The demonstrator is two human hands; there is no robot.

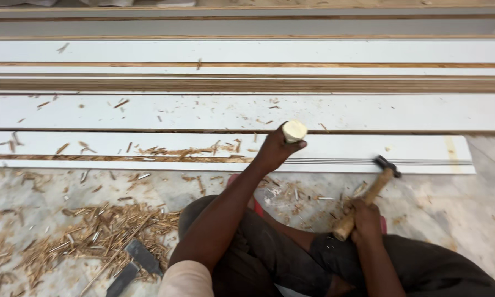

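Hands were both occupied over a long white board [368, 155] that lay flat on the floor, its near edge showing a strip of bare wood. The left hand [275, 148], at about twelve o'clock from the person's knees, was clenched around a pale wooden handle [294, 131] whose round butt end pointed up toward the camera; what the handle belonged to below the fist could not be told, since the fist hid it. That fist rested over the board's near half, beside a set of thin dark lines running along the board toward three o'clock.

The right hand [364, 220], at roughly two o'clock from the knees, gripped the lower end of a hammer [368, 195] with a wooden shaft. The hammer's dark metal head sat at the board's near edge, to the three o'clock side of the left fist and near it.

Wood chips [93, 231] lay heaped on the stone floor [467, 209] at nine o'clock, with more scattered between the knees and the board. A flat dark metal tool [132, 264] lay among the chips at about eight o'clock. More white boards [247, 52] were laid side by side at twelve o'clock, beyond the nearest one.
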